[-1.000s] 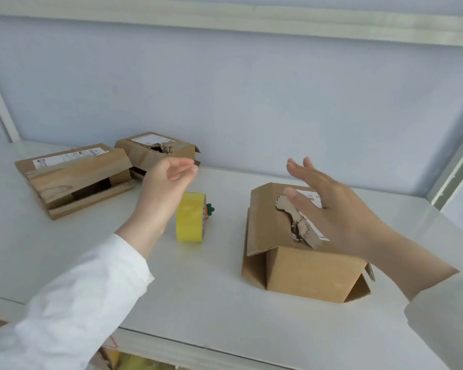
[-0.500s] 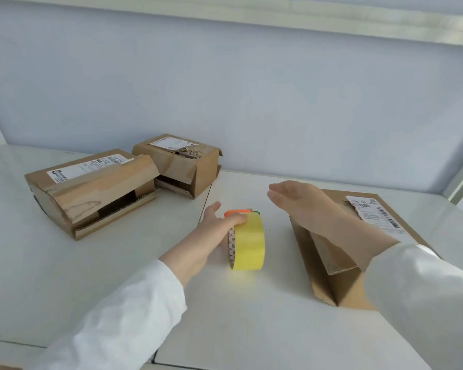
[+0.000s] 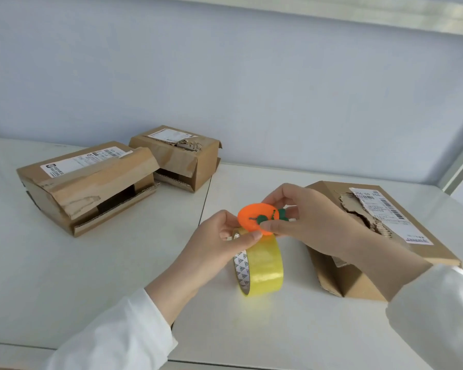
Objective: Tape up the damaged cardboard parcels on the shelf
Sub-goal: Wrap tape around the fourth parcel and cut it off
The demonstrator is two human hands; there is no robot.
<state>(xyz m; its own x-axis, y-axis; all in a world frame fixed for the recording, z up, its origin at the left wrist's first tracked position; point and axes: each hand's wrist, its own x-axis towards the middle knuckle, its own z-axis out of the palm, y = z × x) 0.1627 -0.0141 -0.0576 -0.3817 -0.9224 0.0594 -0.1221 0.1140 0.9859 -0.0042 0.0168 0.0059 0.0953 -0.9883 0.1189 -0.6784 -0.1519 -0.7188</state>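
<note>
Left to right: long box (image 3: 86,182) and the smaller torn box (image 3: 179,156) behind it sat at the left of the shelf (image 3: 91,276), untouched, flaps gaping, no fresh tape that I could see. Left hand (image 3: 219,241), which half a second ago only rested on the tape roll (image 3: 262,265), now pinched its top rim between thumb and fingers. Roll stood on edge mid-shelf, between the left pair and the right box; couldn't tell if it was lifted or on the surface. Orange clip (image 3: 257,217) sat at the top of the roll. Right hand (image 3: 313,220) had come off its open hover over the right box and gripped that clip, fingers curled round it. Right box (image 3: 385,236) lay just beside the roll, its top ripped next to the label. My read: prep phase, both hands committed to freeing the tape end; no box sealed yet, right one looked first in line.
</note>
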